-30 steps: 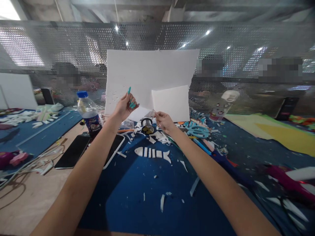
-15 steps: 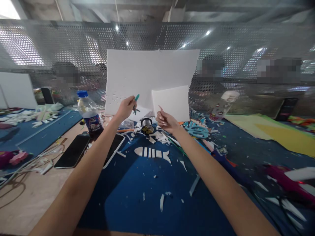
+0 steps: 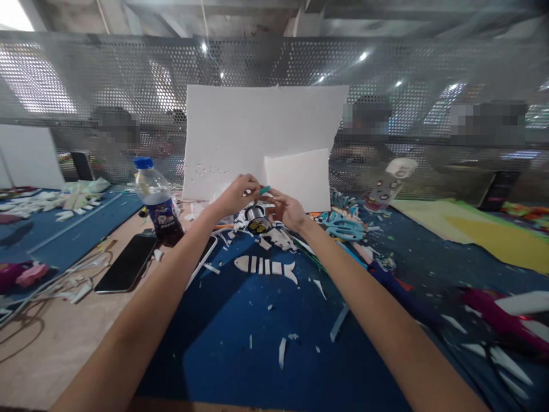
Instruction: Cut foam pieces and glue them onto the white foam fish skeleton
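My left hand (image 3: pixel 237 194) and my right hand (image 3: pixel 288 209) meet fingertip to fingertip just above a small spool of thin line (image 3: pixel 256 217) at the far side of the blue mat (image 3: pixel 240 349). Both hands are pinched closed; what they pinch is too small to make out. The teal nails of my left hand show between the two hands. A white foam fish skeleton (image 3: pixel 266 266) lies flat on the mat, nearer to me than the spool. White foam scraps (image 3: pixel 278 237) lie scattered around the spool.
Two white foam boards (image 3: pixel 261 134) lean on a perforated metal screen (image 3: pixel 86 86) behind the hands. At left stand a bottle (image 3: pixel 158 200) and two phones (image 3: pixel 126 263). Teal scissors (image 3: pixel 343 226), yellow sheets (image 3: pixel 484 229) and a magenta tool (image 3: pixel 501 315) lie to the right. People sit behind the screen.
My left hand came down and to the right from in front of the foam board until it met my right hand. My right hand dropped slightly toward the spool.
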`<state>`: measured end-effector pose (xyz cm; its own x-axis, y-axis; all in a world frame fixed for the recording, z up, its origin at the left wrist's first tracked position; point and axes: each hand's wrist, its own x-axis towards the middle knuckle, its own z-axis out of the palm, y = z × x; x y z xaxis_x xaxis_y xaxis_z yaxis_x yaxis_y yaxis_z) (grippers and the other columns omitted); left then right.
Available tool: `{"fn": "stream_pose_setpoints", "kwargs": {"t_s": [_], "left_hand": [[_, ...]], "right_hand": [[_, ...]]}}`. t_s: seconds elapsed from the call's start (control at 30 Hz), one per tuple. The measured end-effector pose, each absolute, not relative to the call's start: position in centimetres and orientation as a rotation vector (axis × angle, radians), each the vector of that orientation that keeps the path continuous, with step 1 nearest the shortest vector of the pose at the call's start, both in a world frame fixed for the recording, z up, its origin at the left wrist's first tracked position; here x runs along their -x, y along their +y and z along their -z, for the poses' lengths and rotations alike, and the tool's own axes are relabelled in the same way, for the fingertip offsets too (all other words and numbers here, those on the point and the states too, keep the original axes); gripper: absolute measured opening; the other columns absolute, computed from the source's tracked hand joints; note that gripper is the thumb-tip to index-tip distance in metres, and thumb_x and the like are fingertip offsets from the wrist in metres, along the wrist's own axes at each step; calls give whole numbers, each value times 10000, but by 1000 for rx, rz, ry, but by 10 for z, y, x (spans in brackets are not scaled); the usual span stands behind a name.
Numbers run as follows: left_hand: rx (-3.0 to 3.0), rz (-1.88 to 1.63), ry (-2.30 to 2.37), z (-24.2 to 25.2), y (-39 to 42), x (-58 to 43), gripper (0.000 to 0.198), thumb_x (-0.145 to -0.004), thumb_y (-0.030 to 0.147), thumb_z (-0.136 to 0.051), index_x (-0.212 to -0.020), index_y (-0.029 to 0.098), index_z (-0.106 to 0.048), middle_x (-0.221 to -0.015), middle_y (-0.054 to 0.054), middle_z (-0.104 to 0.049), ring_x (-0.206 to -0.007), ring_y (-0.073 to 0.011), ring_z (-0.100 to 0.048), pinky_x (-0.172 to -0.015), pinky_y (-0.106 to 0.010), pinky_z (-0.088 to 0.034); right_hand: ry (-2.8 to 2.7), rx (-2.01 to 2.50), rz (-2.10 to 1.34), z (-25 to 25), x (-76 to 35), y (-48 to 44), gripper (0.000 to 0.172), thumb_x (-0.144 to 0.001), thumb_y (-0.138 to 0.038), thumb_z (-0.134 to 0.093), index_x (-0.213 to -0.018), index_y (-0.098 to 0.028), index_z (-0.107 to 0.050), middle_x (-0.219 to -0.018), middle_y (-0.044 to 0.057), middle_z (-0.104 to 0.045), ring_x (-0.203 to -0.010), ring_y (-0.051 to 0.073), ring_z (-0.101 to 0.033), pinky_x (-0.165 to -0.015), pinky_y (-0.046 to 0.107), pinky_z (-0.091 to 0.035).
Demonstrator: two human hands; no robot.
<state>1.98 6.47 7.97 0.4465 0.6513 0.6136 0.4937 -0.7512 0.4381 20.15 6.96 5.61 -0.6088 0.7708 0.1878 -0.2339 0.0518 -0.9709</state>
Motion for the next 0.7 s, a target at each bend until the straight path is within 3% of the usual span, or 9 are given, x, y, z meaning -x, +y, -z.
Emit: {"fn": "stream_pose_setpoints", "kwargs": {"t_s": [0.13,0.33,0.5,0.7], "left_hand": [[-2534,-1329,1117,-77,68,-18,222,-825,200,-507,-615,163,-566,-1020,-70,-505,-986,-211,-387,-931,-392,-309],[-2578,-1323,1191,-75,71,-18,205,-828,230,-515,-643,170,-580,-987,-66,-506,-935,-215,-380,-901,-395,-317],[-2582,-1314,1263,-75,71,-19,219,-829,255,-511,-643,165,-582,-942,-68,-499,-916,-223,-371,-892,-416,-305],[-2584,-1310,1306,-74,69,-21,191,-815,267,-537,-658,171,-586,-923,-63,-489,-910,-225,-370,-874,-416,-300]], "right_hand": [[-1710,581,-1665,-60,-194,62,375,-686,-160,-476,-1048,-164,-574,-1054,91,-668,-450,88,-497,-402,233,-464],[-1834,595,-1575,-63,-188,52,240,-746,-245,-586,-952,-132,-640,-988,110,-686,-487,82,-531,-449,226,-482],[-1813,607,-1514,-58,-186,54,257,-758,-310,-605,-921,-117,-654,-859,97,-710,-455,71,-513,-430,203,-457],[-1819,542,-1595,-58,-185,53,359,-806,-389,-467,-933,-114,-659,-912,116,-703,-513,119,-559,-453,261,-487]]}}
